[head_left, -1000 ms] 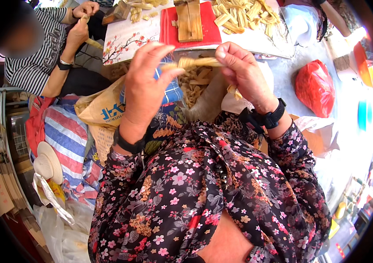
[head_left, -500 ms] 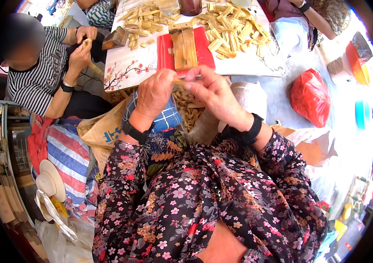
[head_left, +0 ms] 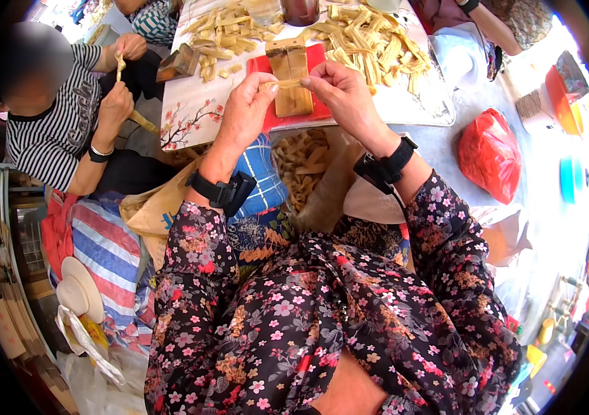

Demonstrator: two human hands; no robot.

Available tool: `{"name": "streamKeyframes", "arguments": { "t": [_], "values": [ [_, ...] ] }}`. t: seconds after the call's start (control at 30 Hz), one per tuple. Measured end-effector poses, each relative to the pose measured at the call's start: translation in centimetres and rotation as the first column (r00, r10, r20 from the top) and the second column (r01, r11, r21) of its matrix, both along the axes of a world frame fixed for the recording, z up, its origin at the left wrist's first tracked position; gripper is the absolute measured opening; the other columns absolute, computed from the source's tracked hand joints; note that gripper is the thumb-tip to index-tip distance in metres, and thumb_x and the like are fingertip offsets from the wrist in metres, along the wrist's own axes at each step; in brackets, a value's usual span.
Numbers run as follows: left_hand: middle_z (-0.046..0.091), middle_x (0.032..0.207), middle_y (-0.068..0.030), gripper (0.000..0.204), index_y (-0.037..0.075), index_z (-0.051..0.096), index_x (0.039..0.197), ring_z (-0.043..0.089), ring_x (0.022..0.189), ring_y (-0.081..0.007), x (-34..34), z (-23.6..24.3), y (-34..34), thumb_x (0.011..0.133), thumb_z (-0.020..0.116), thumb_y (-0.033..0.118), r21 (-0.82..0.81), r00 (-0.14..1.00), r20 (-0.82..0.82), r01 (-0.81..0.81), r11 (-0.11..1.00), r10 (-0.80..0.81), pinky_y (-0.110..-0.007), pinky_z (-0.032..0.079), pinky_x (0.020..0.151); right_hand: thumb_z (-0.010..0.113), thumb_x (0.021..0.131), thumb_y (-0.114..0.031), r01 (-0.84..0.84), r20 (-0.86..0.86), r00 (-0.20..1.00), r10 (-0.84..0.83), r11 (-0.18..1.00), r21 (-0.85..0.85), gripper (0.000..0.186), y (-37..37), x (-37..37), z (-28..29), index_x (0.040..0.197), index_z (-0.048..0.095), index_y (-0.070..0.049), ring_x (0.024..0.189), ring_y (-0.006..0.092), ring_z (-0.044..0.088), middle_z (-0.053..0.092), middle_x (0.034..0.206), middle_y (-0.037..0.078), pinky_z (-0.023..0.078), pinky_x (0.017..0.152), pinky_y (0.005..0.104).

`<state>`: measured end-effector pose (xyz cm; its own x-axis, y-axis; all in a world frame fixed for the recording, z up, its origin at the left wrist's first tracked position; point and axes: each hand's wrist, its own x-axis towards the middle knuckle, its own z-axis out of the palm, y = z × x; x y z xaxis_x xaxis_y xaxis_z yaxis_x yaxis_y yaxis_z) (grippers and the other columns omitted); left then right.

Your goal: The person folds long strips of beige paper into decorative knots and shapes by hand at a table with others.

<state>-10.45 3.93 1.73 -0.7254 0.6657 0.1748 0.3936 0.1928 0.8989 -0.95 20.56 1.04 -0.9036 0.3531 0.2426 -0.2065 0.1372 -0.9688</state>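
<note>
Between my two hands a short, pale yellow dried strip [head_left: 290,84] is stretched level over a wooden block [head_left: 291,62]. My left hand [head_left: 246,109] pinches one end between thumb and fingers. The other end is pinched by my right hand [head_left: 344,95]. The block has a raised far end and lies on a red cloth [head_left: 260,65] at the table's near edge. Similar strips form a pile [head_left: 377,45] at the right of the table and another pile [head_left: 225,31] at the left. Below my hands, more pieces [head_left: 301,162] fill an open sack.
A co-worker in a striped shirt [head_left: 49,145] sits at the left, holding a strip. A dark wooden block [head_left: 177,63] stands at the table's left edge. Cups, one with dark liquid [head_left: 300,10], stand at the far side. A red plastic bag [head_left: 490,158] is on the floor at right.
Both my hands have moved forward and slightly apart, from the table's near edge to over the wooden block, with the strip between them. The co-worker's hands have moved apart along their strip.
</note>
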Motion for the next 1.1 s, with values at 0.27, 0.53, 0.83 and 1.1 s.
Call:
{"name": "streamKeyframes", "arguments": {
  "t": [0.27, 0.53, 0.83, 1.1],
  "values": [
    [0.063, 0.084, -0.0205, 0.02, 0.003, 0.055, 0.098, 0.062, 0.079, -0.0357, 0.3, 0.1, 1.9, 0.087, 0.055, 0.02, -0.448, 0.906, -0.401, -0.321, 0.834, 0.134, -0.04, 0.047, 0.068, 0.061, 0.085, -0.021, 0.185, 0.089, 0.956, -0.28, 0.809, 0.558, 0.022, 0.7, -1.8, -2.3, 0.081, 0.059, 0.001, 0.06, 0.0246, 0.057, 0.061, 0.067, 0.015, 0.045, 0.059, 0.0357],
    [0.059, 0.071, -0.0083, 0.033, 0.001, 0.051, 0.086, 0.056, 0.067, -0.0154, 3.0, 1.3, -2.3, 0.092, 0.055, 0.033, -0.308, 0.985, 0.115, -0.085, 0.948, 0.126, -0.035, 0.046, 0.06, 0.044, 0.096, -0.014, -0.152, 0.11, 0.947, 0.303, 0.72, -0.677, 0.017, 1.0, 1.4, 0.4, 0.092, 0.053, 0.001, 0.069, 0.017, 0.058, 0.061, 0.084, 0.008, 0.051, 0.065, 0.0297],
    [0.058, 0.08, -0.0023, 0.025, 0.002, 0.057, 0.105, 0.057, 0.071, -0.0105, 6.9, 0.2, -1.6, 0.094, 0.054, 0.024, 0.203, 0.742, 0.6, 0.218, 0.954, -0.298, -0.023, 0.047, 0.067, 0.049, 0.096, -0.014, -0.113, -0.002, 0.986, 0.167, 0.658, -0.745, 0.012, -2.2, 1.9, 1.3, 0.098, 0.051, -0.002, 0.081, 0.0149, 0.062, 0.062, 0.091, 0.007, 0.051, 0.078, 0.0287],
    [0.053, 0.073, 0.0045, 0.014, 0.004, 0.061, 0.099, 0.049, 0.062, -0.0029, 3.7, 1.3, -1.9, 0.091, 0.057, 0.014, 0.044, 0.968, 0.249, -0.033, 0.999, 0.021, -0.018, 0.043, 0.058, 0.07, 0.08, -0.002, -0.125, 0.106, 0.978, 0.178, 0.914, -0.385, 0.014, -0.2, 3.0, 1.9, 0.091, 0.061, -0.003, 0.072, 0.0078, 0.06, 0.064, 0.084, 0.002, 0.049, 0.068, 0.0192]
  ]
}}
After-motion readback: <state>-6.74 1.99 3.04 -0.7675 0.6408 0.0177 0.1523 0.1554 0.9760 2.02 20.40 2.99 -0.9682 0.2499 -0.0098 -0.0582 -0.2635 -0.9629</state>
